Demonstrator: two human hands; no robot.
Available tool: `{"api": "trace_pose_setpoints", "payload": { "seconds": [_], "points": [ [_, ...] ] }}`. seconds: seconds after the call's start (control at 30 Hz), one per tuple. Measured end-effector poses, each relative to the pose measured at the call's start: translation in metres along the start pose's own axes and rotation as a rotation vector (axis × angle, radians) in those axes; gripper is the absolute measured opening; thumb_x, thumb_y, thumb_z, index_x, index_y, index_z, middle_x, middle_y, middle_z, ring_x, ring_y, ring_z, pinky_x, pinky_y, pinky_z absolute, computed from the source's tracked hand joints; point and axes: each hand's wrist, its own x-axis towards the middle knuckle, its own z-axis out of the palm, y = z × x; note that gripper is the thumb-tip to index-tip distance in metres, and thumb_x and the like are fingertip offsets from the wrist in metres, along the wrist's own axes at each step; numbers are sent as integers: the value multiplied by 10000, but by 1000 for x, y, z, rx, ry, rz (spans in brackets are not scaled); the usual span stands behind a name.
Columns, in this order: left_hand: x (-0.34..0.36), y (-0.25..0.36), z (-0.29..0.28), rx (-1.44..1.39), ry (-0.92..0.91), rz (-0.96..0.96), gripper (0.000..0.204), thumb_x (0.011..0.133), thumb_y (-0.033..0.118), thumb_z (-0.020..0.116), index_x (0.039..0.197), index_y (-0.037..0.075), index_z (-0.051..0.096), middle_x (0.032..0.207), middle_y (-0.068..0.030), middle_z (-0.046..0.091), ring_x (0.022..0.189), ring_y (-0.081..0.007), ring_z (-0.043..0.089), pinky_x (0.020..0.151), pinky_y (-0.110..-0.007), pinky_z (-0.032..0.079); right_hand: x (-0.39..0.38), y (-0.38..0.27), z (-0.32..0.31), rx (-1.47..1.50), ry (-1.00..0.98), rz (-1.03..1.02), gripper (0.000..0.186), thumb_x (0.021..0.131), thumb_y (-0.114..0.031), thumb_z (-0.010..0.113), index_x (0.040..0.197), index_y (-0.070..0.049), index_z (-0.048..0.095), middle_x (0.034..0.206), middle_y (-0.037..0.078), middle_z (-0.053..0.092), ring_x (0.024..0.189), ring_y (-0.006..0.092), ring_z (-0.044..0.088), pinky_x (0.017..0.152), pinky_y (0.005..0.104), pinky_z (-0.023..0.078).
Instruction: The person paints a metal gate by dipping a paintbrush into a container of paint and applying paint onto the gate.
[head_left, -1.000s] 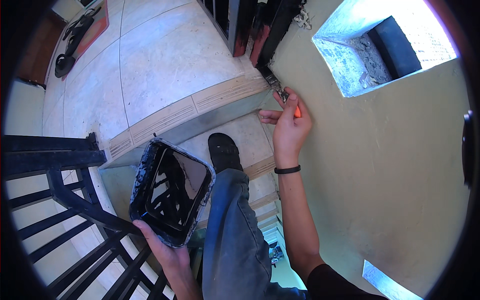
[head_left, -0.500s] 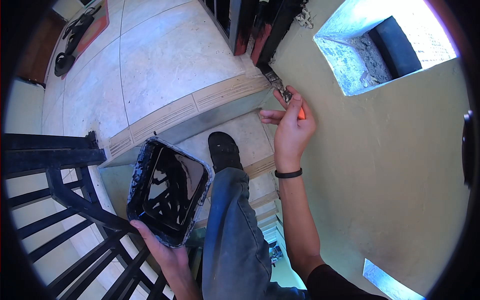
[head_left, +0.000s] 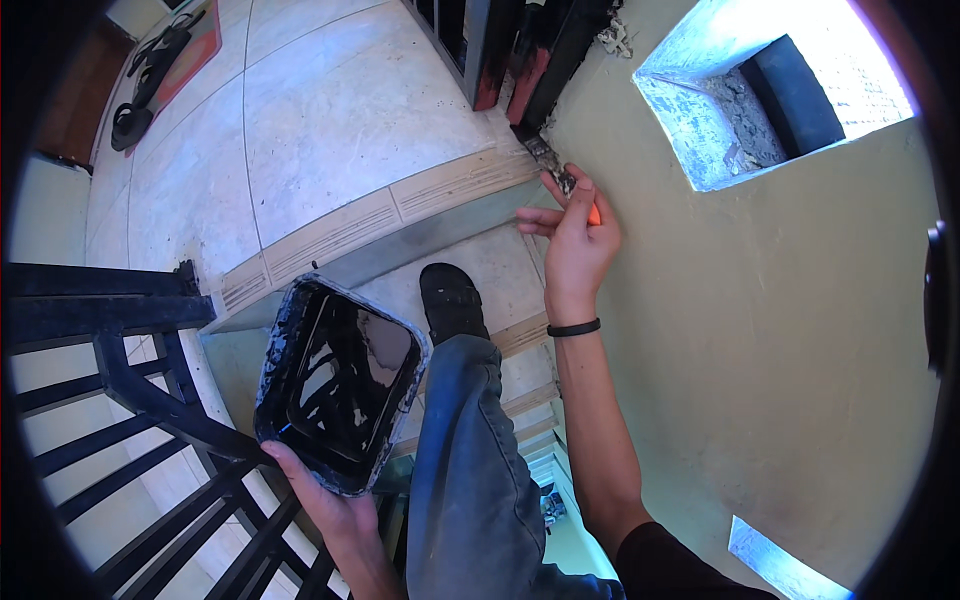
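**Paintbrush (head_left: pixel 547 160) at foot of dark metal post (head_left: pixel 562 70), paint tub (head_left: pixel 274 365) in L hand (head_left: pixel 328 497)**

R hand (head_left: pixel 582 238), black band (head_left: pixel 574 328) on its wrist, pinches the brush btwn thumb & fingers; a bit of orange handle shows, other fingers stick out loosely. Bristles are at the post's base, on the tiled landing (head_left: pixel 330 110) edge by the wall (head_left: pixel 740 330); exact contact too small to tell. Post is dark w/ a red patch low down.

L hand grips the tub's near corner, thumb up the side, fingers hidden underneath. Tub is squarish, tilted, smeared rim, glossy black paint inside. It's btwn the black railing (head_left: pixel 150 405) & the jeans leg (head_left: pixel 460 450). Black shoe (head_left: pixel 452 298) on the step below the landing.
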Motion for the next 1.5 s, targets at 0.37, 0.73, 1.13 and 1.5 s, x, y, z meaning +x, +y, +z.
{"api": "trace_pose_setpoints", "payload": {
  "seconds": [0.37,0.73,1.13,1.5],
  "points": [
    [0,1,0,22,19,5,708,1027,583,504,1560,142,354,1543,-105,444,1394,-292,463,1123,-499,445,8,-8,-4,-122,4,-79,430,1107,-267,465,1316,93,573,1133,256,708,676,228,751,549,284,580],
    [-2,0,0,12,16,-21,720,1021,588,514,1564,144,349,1542,-106,444,1388,-290,472,1106,-502,462,2,-9,-6,-311,-29,-183,364,1089,-213,508,1301,62,616,1039,185,728,642,206,745,555,279,565],
    [-10,-1,-17,-21,47,-25,703,1033,577,496,1564,142,345,1530,-118,453,1380,-297,484,1104,-488,466,0,-12,-3,-498,-67,-328,309,1075,-172,532,1274,32,649,803,100,716,642,158,742,549,280,537],
    [-23,-1,-39,-20,68,-27,707,1042,585,468,1567,131,332,1529,-125,451,1366,-296,496,1070,-488,488,-6,-1,-12,-482,-150,-261,340,1078,-203,539,1304,36,626,856,116,734,650,161,741,571,276,543]
  ]
}}
